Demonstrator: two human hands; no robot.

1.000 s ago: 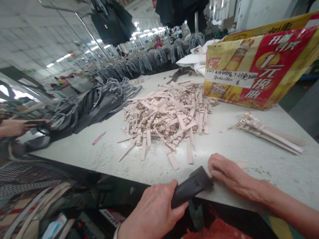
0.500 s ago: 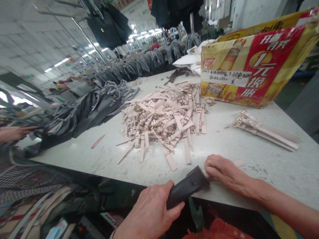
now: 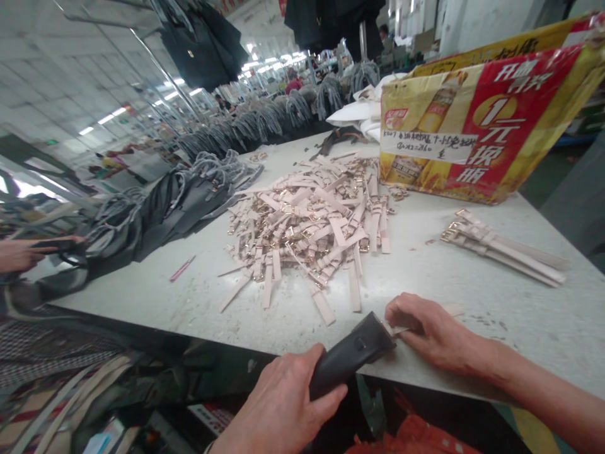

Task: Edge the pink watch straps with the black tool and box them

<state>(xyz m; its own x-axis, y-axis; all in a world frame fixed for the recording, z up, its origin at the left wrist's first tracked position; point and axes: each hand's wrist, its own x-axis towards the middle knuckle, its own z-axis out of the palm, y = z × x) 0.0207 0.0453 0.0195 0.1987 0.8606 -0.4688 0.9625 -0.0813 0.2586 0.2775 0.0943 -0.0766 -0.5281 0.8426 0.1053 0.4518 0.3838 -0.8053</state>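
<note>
My left hand (image 3: 288, 394) is wrapped around a black hand-held tool (image 3: 352, 353) with a flattened, wider end and a small oval mark on its side. The exact kind of tool is unclear. At that wide end, my right hand (image 3: 420, 328) pinches a pale strap (image 3: 401, 329), mostly hidden by the fingers and close against the tool's mouth. Beyond both hands lies a large heap of pale pink buckle straps (image 3: 307, 221) with gold-coloured buckles. A small bundle of similar straps (image 3: 505, 247) rests farther right.
A yellow and red cardboard box (image 3: 472, 132) stands at the table's back right. Grey bag pieces with handles (image 3: 165, 208) cover the left side, where another person's hand (image 3: 28, 255) holds something dark. A thin pink tool (image 3: 182, 268) lies on the white table (image 3: 155, 309).
The fingers of my right hand have loosened slightly, and more of the pale strap shows. The black tool has shifted a little to the left. At left, the other person's hand has moved right.
</note>
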